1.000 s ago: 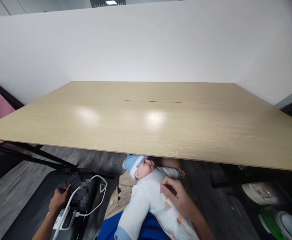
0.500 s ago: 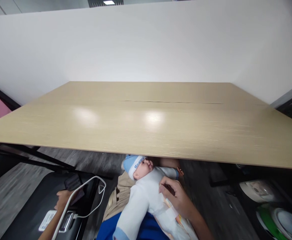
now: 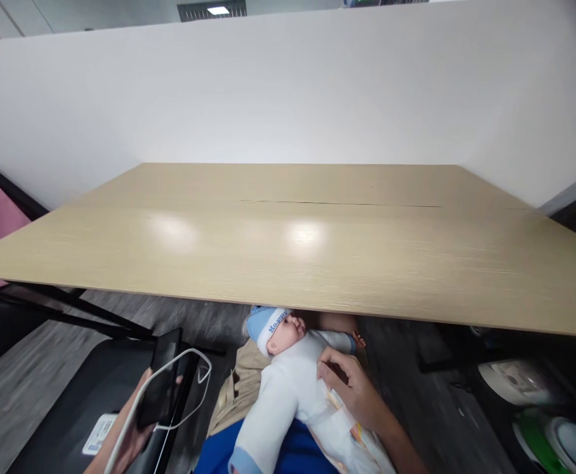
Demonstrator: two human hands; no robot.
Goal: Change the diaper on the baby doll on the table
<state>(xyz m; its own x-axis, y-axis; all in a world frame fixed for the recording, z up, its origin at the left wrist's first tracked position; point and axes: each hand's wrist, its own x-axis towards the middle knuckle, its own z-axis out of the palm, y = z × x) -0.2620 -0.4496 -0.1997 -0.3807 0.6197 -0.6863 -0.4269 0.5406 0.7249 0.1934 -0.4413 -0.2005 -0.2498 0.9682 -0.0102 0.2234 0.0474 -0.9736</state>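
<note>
1. The left hand (image 3: pixel 137 440) had its fingers wrapped around a dark, flat device (image 3: pixel 158 392), held above a black chair seat (image 3: pixel 78 395).
2. A white cable (image 3: pixel 195 350) crossed in front of that hand and looped beside the device.
3. The doll (image 3: pixel 288 385) lay across the person's lap, its blue-and-white hat (image 3: pixel 268 326) near the front edge of the wooden surface (image 3: pixel 288 276).
4. The right hand (image 3: pixel 351 388) rested on the doll's white clothing, fingers curled; whether they pinched the fabric could not be told.
5. A white label (image 3: pixel 99 434) lay on the seat.
</note>
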